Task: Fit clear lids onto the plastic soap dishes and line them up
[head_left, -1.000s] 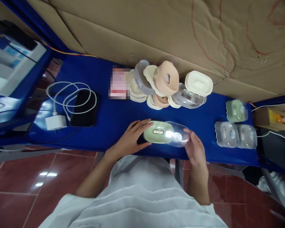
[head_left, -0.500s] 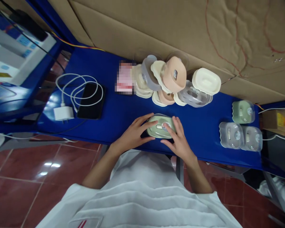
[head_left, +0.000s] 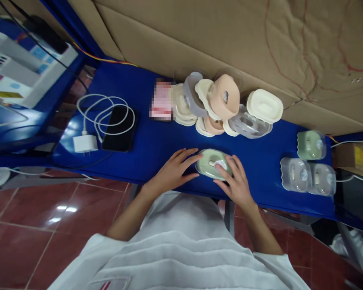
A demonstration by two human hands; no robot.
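A pale green soap dish (head_left: 210, 163) with a clear lid, a small light bar in its middle and a round sticker lies at the table's front edge, before my body. My right hand (head_left: 237, 183) grips its right end, fingers over the lid and thumb along the near side. My left hand (head_left: 174, 171) is at the dish's left end with fingers spread. Its index fingertip reaches the rim; whether it presses there I cannot tell.
On the blue table (head_left: 166, 145), a pile of cream, grey and peach soap dish parts (head_left: 225, 96) stands behind. At right sit a green dish (head_left: 310, 145) and two grey ones (head_left: 296, 174). A phone (head_left: 120, 131), white cable and charger (head_left: 85, 143) lie left. Cardboard (head_left: 184, 36) backs the table.
The green soap dish has shifted a little to the right with my right hand. My left hand has stayed nearly in place, so its fingers now overlap the dish less.
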